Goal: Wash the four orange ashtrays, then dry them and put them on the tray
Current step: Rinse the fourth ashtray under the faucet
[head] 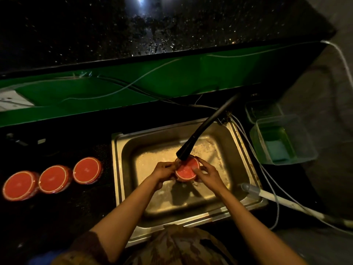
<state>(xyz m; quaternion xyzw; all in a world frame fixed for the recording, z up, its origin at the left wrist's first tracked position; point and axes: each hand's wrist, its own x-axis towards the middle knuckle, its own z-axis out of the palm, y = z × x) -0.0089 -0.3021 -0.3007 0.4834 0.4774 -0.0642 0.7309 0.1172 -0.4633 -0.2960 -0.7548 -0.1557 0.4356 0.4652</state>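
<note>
Both hands, left hand [165,170] and right hand [207,174], curl around a round glossy orange ashtray [186,170] under the black faucet hose [198,132] inside the steel sink [124,169], while three matching ashtrays [51,178] line the dark speckled counter [57,213] at left.

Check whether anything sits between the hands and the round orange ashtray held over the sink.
Nothing does: the left hand and right hand already hold the round orange ashtray directly. The black faucet hose ends just above its far rim.
</note>
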